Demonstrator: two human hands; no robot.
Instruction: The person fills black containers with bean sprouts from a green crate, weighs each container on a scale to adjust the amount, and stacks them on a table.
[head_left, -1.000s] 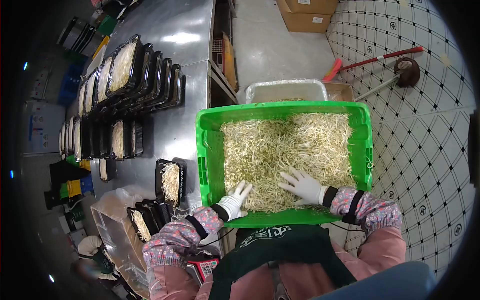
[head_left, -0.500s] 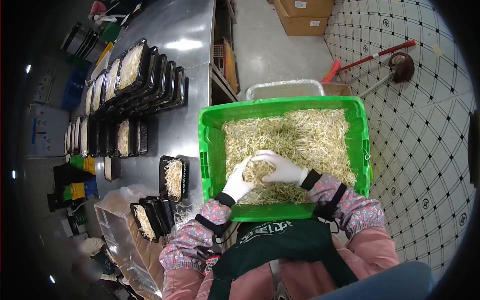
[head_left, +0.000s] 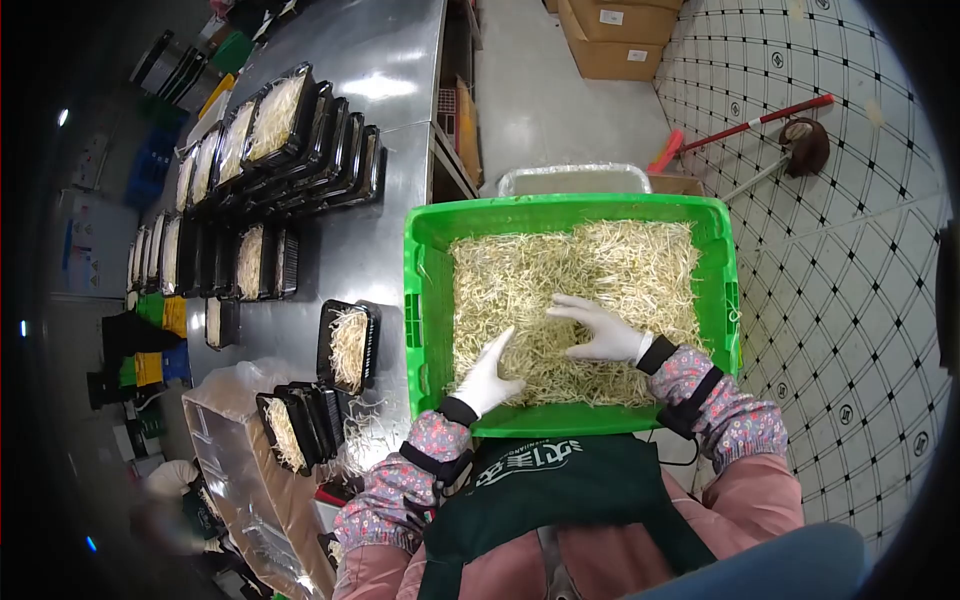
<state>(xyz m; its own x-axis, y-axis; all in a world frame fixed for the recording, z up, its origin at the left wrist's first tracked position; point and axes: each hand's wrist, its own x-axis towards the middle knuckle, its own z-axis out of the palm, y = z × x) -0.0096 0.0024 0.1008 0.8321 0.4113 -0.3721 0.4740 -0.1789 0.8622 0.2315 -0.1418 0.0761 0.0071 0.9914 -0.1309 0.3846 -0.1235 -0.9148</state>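
Note:
A green plastic crate in front of me holds a thick layer of pale bean sprouts. Over the left front part of the sprouts is my left hand, in a white glove, its thumb and fingers spread apart. My right hand, gloved the same way, hovers over the middle of the sprouts with its fingers apart. Neither hand has a clump in it. Left of the crate, a black tray filled with sprouts rests on the steel table.
Stacked black trays of sprouts cover the table's far left. More black trays lie by a plastic-lined box at lower left. Cardboard boxes and a red-handled tool are on the floor. Another person is at lower left.
My hands have moved apart and opened. The clump of sprouts between them has been let go into the crate. The view has shifted slightly.

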